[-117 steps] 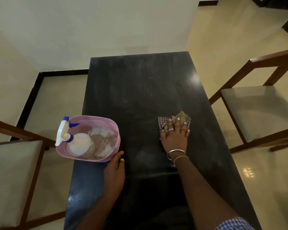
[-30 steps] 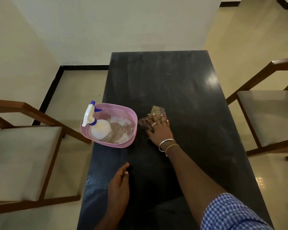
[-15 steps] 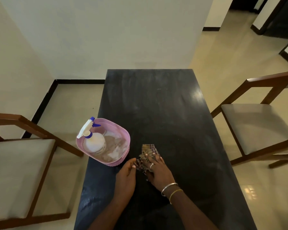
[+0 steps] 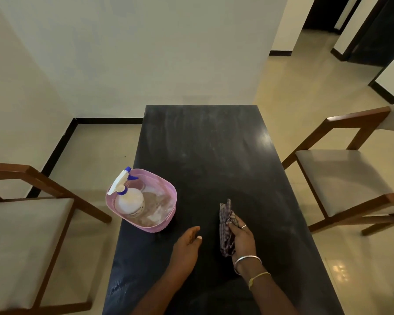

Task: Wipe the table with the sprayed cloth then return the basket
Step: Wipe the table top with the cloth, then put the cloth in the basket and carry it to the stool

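Nearest the camera, the left hand (image 4: 187, 244) is hovering low over the near part of the black table (image 4: 209, 160), fingers relaxed and loosely spread, holding nothing; whether it is touching the top cannot be told. Just to its right, apart from it, the right hand (image 4: 242, 239) is gripping the bunched checked cloth (image 4: 225, 226), fingers curled round it so that the cloth is standing on edge, its upper end poking out beyond the fingertips. Two bangles (image 4: 248, 260) are sitting on that wrist. Ahead and to the left of the left hand, the pink basket (image 4: 150, 226) is sitting at the table's left edge, partly overhanging it, well apart from the cloth. A white spray bottle (image 4: 131, 201) with a blue-tipped trigger is standing upright in the basket's left side. A wooden chair with a pale cushion (image 4: 21, 235) is standing left of the table, and another chair (image 4: 341, 178) is standing to the right. Beyond the basket the tabletop is showing faint dull streaks up to the far edge by the white wall (image 4: 168, 53).
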